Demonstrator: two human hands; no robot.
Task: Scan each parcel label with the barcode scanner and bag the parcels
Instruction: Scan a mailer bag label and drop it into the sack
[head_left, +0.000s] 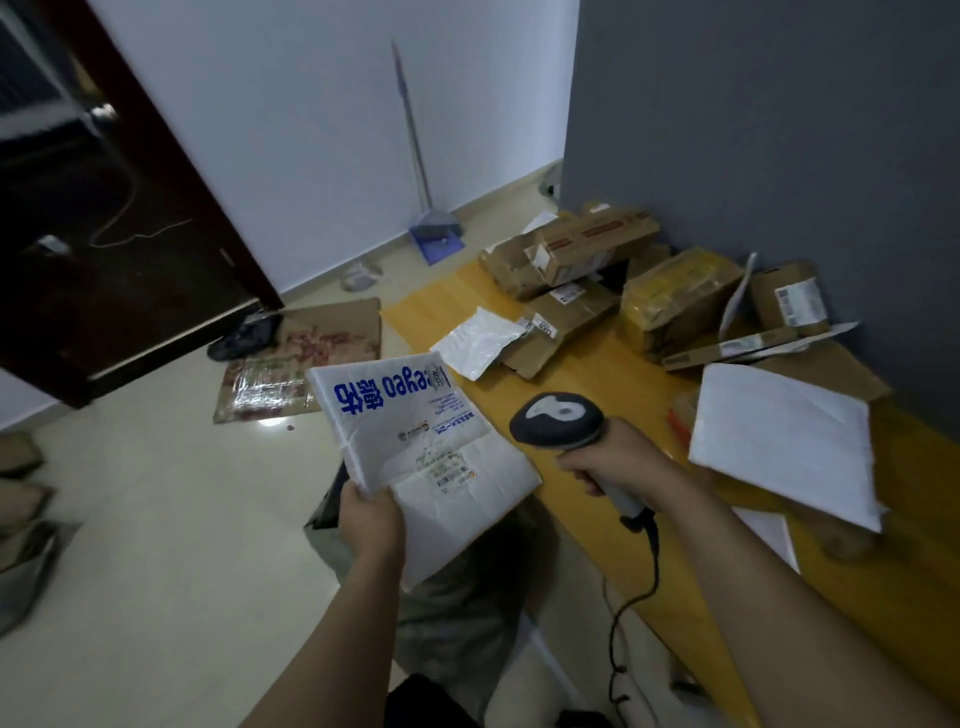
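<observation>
Two hands busy | left hand (371, 519) grips white parcel (423, 457) | right hand (618, 467) grips barcode scanner (558, 418) | advice: hold label flat, aim scanner at barcode.

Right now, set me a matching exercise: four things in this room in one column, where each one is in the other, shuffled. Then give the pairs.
Things
1. printed white parcel
2. barcode scanner
3. blue dustpan
4. plain white parcel

Places
A. at the foot of the white wall
B. gripped in the right hand
C. on the yellow table
D. held by the left hand

Pairs: 1-D, 2-B, 3-A, 4-C
</observation>
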